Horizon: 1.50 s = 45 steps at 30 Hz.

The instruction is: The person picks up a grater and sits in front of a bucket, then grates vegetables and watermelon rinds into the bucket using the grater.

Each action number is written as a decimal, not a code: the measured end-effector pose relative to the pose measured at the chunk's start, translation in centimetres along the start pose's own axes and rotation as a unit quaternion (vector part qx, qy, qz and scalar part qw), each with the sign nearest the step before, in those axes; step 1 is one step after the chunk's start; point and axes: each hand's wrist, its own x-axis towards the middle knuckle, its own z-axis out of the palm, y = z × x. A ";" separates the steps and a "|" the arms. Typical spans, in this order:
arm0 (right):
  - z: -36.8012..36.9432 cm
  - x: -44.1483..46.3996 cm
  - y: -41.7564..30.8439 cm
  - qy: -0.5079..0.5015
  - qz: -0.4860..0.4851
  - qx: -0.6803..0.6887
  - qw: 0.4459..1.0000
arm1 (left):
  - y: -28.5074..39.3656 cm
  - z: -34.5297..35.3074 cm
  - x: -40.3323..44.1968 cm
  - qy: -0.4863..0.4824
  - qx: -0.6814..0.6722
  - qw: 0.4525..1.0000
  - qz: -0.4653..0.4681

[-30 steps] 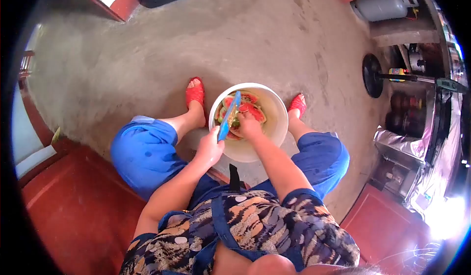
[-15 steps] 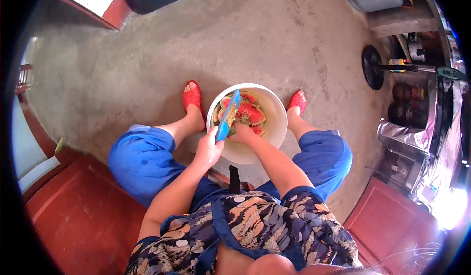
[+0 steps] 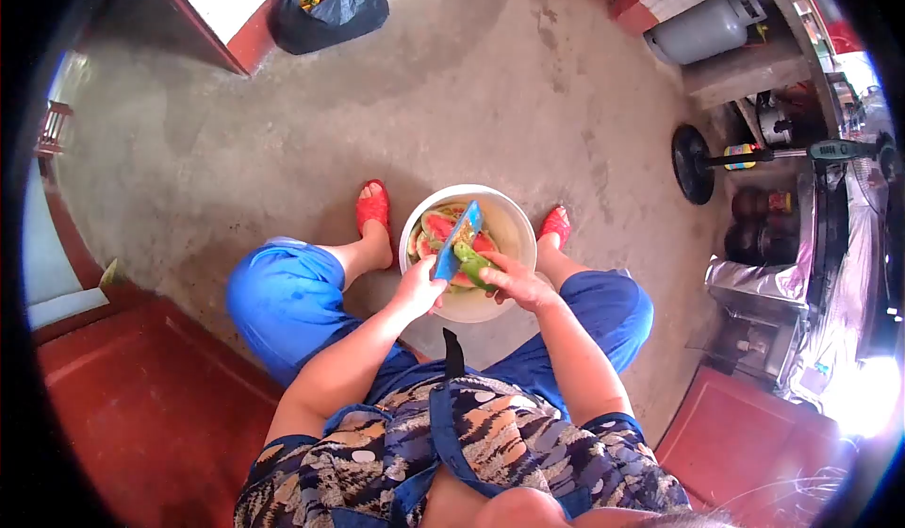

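My left hand is closed round the near end of a blue grater, a flat tool tilted over the bucket and seen almost edge-on. In my right hand is a long green piece, perhaps cucumber or melon rind, pressed close to the grater's face. Below both hands stands a white bucket between my feet. Red watermelon pieces with rind lie inside it, partly covered by the grater.
A dark plastic bag sits on the concrete floor at the upper left. On the right are a grey gas cylinder, a standing fan's round base and dark jars. Red wooden panels flank me.
My right hand has risen out of the bucket and now shows the green piece against the grater. The grater stays in my left hand. The whole view has shifted slightly.
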 end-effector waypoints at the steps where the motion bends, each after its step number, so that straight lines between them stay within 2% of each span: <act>1: 0.7 0.0 -0.4 0.025 0.000 -0.076 0.997 | 0.1 -0.1 -0.2 0.002 0.011 1.000 0.006; 2: 1.3 -0.4 -0.8 0.072 -0.035 -0.109 0.991 | 0.1 -0.2 -0.3 0.003 0.012 1.000 0.008; 6: 2.5 -0.9 -0.7 0.109 -0.062 -0.094 0.988 | -0.4 -0.5 -0.2 0.007 0.020 1.000 -0.002; 8: 3.1 -0.5 0.8 0.143 -0.147 -0.151 0.967 | -0.6 -0.5 -0.1 0.009 0.024 1.000 -0.003; 9: 3.1 -0.1 1.4 0.144 -0.145 -0.151 0.967 | -0.8 -0.5 0.0 0.004 0.018 1.000 -0.001; 11: 3.4 0.3 1.2 0.176 -0.253 -0.281 0.909 | -0.6 -0.5 -0.2 -0.002 0.014 1.000 0.001; 15: 3.7 0.2 0.7 0.172 -0.201 -0.349 0.899 | -0.4 -0.6 -0.3 -0.008 0.020 0.999 -0.029; 19: 4.3 0.6 0.2 0.196 -0.154 -0.347 0.904 | -1.3 -0.5 0.2 -0.003 -0.025 0.999 -0.023; 21: 5.1 0.5 -0.9 0.224 -0.065 -0.359 0.904 | -1.4 -0.1 0.1 -0.002 -0.036 0.999 -0.030; 24: 5.7 2.0 0.5 0.272 -0.114 -0.365 0.883 | -1.7 0.0 0.2 -0.005 -0.043 0.998 -0.038; 27: 5.7 2.8 1.1 0.273 -0.143 -0.401 0.863 | -1.6 -0.1 0.2 0.000 -0.046 0.998 -0.050; 31: 5.0 2.6 1.2 0.254 -0.128 -0.395 0.874 | -1.2 -0.1 0.1 -0.003 -0.038 0.998 -0.059; 33: 5.1 2.2 1.5 0.270 -0.226 -0.346 0.870 | -0.8 -0.1 0.0 -0.012 -0.036 0.998 -0.057; 34: 5.2 2.1 1.4 0.270 -0.226 -0.346 0.870 | -0.6 -0.1 -0.1 -0.021 -0.034 0.998 -0.054; 36: 5.6 1.9 1.3 0.276 -0.282 -0.386 0.834 | -0.4 -0.2 -0.3 -0.025 -0.042 0.997 -0.061; 37: 5.1 2.4 1.6 0.277 -0.281 -0.386 0.834 | -0.3 -0.3 -0.4 -0.028 -0.050 0.996 -0.067; 39: 3.1 5.2 2.8 0.352 -0.135 -0.317 0.870 | -0.3 -0.4 -0.7 -0.039 -0.052 0.996 -0.058; 40: 1.5 6.5 3.9 0.365 -0.115 -0.295 0.876 | -0.5 -0.6 -1.0 -0.051 -0.054 0.996 -0.052; 41: 0.9 6.6 3.7 0.365 -0.105 -0.326 0.866 | -0.8 -0.7 -1.1 -0.051 -0.052 0.996 -0.054; 43: 1.8 5.1 2.8 0.323 -0.146 -0.266 0.896 | -0.9 -1.0 -0.6 -0.030 -0.053 0.995 -0.073; 45: 4.1 3.0 1.1 0.255 -0.163 -0.292 0.907 | -0.6 -1.1 -0.4 -0.038 -0.057 0.995 -0.068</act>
